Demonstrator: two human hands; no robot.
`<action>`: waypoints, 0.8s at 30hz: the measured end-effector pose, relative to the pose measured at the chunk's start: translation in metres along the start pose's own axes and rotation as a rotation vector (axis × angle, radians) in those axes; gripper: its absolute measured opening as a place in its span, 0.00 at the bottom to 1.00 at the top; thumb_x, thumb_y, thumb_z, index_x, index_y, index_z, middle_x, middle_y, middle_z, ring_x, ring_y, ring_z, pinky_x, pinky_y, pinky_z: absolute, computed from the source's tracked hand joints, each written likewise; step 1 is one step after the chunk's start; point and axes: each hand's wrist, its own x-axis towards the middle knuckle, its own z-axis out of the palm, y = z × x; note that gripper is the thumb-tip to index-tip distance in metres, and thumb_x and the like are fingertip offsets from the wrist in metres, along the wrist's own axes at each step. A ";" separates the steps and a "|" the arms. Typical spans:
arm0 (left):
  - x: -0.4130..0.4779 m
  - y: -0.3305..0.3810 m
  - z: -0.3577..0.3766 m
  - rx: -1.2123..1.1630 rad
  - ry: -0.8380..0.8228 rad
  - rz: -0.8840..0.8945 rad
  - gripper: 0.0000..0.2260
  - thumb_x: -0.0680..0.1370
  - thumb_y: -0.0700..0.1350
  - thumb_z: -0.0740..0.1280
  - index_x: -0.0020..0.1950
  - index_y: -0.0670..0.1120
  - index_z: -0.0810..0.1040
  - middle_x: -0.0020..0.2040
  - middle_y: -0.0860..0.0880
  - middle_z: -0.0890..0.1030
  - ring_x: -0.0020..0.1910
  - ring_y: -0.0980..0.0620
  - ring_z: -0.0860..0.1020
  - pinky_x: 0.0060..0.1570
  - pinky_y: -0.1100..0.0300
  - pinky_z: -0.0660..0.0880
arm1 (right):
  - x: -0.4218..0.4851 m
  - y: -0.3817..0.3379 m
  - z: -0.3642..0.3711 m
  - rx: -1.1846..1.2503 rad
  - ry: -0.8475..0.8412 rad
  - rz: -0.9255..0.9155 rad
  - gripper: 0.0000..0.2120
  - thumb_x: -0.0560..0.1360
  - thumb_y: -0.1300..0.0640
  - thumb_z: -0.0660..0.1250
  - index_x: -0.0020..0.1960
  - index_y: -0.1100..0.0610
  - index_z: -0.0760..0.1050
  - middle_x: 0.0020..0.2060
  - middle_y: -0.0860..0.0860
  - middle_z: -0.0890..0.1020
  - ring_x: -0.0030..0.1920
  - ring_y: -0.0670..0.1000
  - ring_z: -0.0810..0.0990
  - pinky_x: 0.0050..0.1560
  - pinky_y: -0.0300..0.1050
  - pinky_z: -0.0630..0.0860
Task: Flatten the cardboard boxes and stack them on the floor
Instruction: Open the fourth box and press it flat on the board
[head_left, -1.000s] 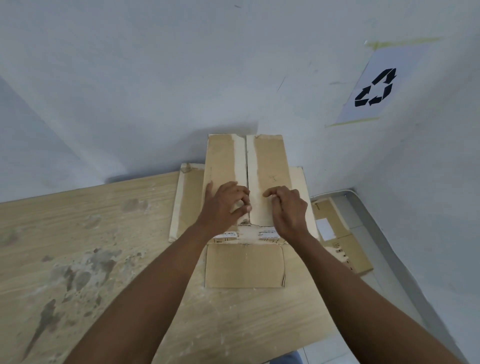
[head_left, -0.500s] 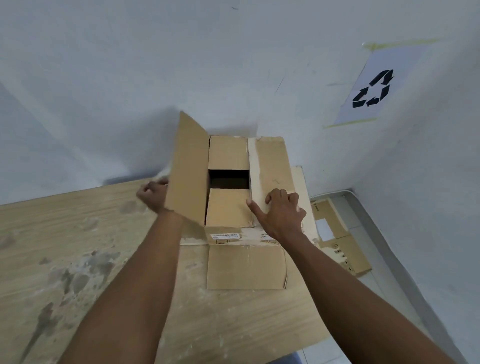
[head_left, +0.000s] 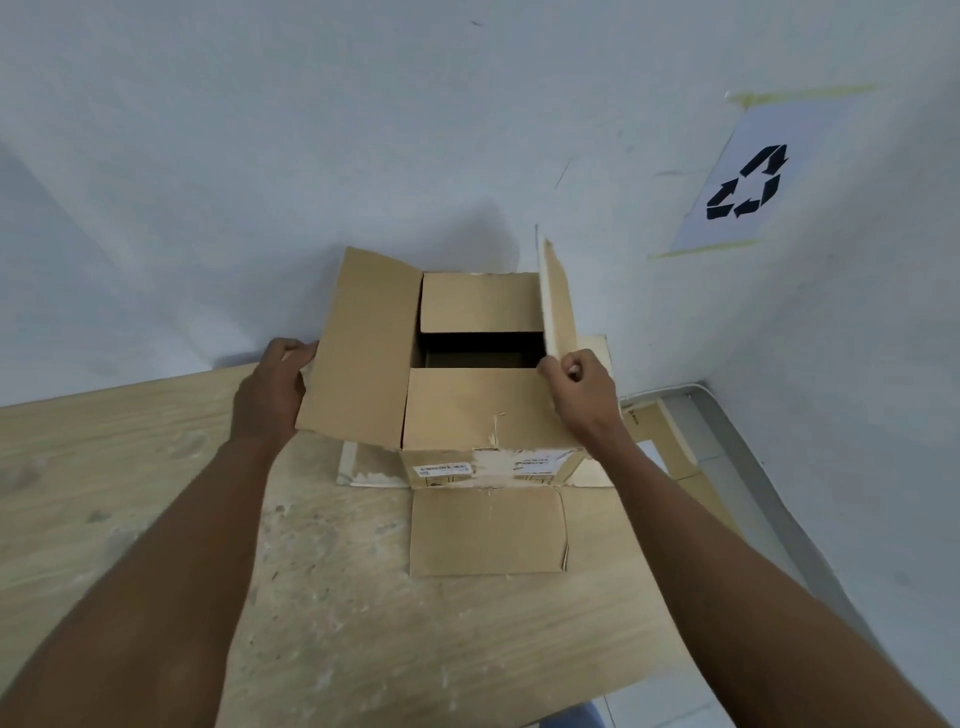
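A brown cardboard box stands upright on the wooden table against the wall. Its two long top flaps are lifted; the two short inner flaps lie nearly flat, with a dark gap between them. My left hand grips the outer edge of the left flap, which leans out to the left. My right hand pinches the near end of the right flap, which stands almost upright. The box's bottom flaps are spread flat on the table around it. Flattened cardboard lies on the floor to the right.
White walls meet in a corner behind the box. A paper recycling sign is taped to the right wall. A grey pipe runs along the floor by the wall. The table's right edge drops off beside the box.
Both top flaps were closed under my hands. My left hand swung the left flap outward, then my right hand lifted the right flap to upright, exposing the inner flaps.
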 end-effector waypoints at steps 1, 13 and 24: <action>0.005 -0.004 -0.001 0.041 -0.012 -0.002 0.21 0.77 0.33 0.65 0.67 0.48 0.79 0.62 0.45 0.76 0.52 0.38 0.79 0.45 0.48 0.75 | 0.002 0.002 -0.009 0.072 -0.018 0.017 0.18 0.73 0.42 0.64 0.47 0.57 0.73 0.40 0.49 0.76 0.40 0.52 0.76 0.43 0.49 0.72; 0.085 0.047 -0.052 -0.077 0.234 -0.565 0.13 0.79 0.39 0.62 0.50 0.52 0.84 0.61 0.44 0.77 0.58 0.39 0.79 0.53 0.47 0.77 | -0.003 0.057 -0.074 0.742 0.084 0.344 0.16 0.77 0.44 0.65 0.58 0.53 0.78 0.57 0.55 0.83 0.58 0.56 0.80 0.54 0.55 0.79; 0.072 0.195 0.013 0.827 -0.154 0.610 0.32 0.74 0.65 0.55 0.64 0.41 0.77 0.66 0.43 0.74 0.69 0.40 0.67 0.69 0.40 0.55 | -0.013 0.101 -0.069 -0.287 0.334 0.180 0.21 0.72 0.52 0.75 0.61 0.56 0.74 0.58 0.53 0.79 0.63 0.57 0.76 0.54 0.48 0.71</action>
